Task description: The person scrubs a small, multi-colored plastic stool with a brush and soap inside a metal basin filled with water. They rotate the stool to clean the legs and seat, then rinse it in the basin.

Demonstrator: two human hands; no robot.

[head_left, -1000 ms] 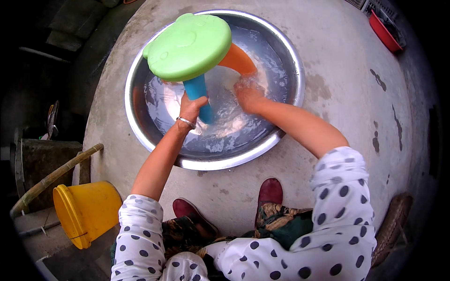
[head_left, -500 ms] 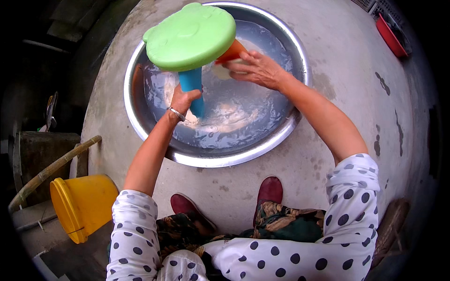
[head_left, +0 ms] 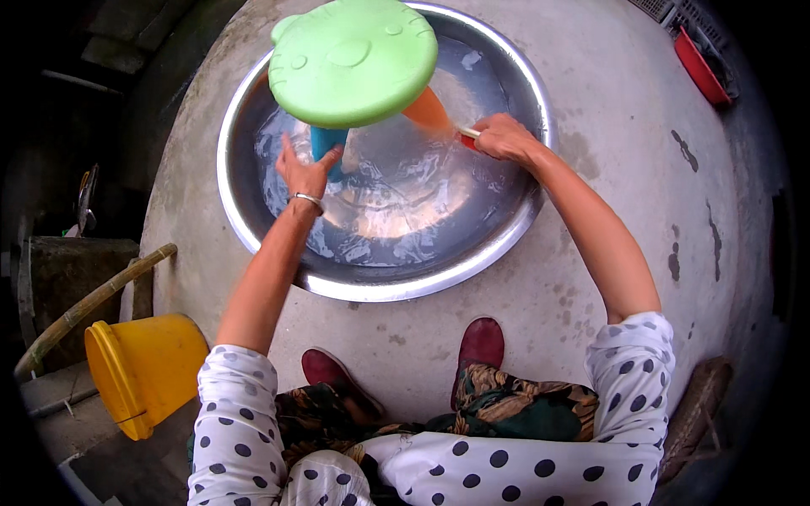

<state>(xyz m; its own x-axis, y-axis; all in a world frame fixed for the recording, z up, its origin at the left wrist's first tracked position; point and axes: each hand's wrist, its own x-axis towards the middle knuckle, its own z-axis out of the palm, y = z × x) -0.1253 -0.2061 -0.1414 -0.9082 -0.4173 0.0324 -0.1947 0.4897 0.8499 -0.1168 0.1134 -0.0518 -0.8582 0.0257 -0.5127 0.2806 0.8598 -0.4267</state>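
Note:
A small stool stands tilted in the wide metal basin (head_left: 396, 291); it has a round light green seat (head_left: 363, 63) with a raised animal face. My left hand (head_left: 304, 173), a bracelet at its wrist, is at the stool's blue leg (head_left: 327, 142), thumb across it and fingertips loosely apart on the left side. My right hand (head_left: 504, 139) is closed on a brush with a white and red handle (head_left: 469, 135). The brush's far end meets the orange leg (head_left: 429, 110), where motion blurs it. Rippling water fills the basin's bottom.
A yellow bucket (head_left: 156, 371) lies tipped at the left, beside a bamboo pole (head_left: 93, 308). At the far right stands a red tub (head_left: 699, 67) with dark contents. My dark red shoes (head_left: 483, 350) are on the concrete floor just before the basin.
The stool has shifted slightly up and right, its seat showing more of the face. My right hand has moved right and down along the orange leg. The left hand's fingers have loosened.

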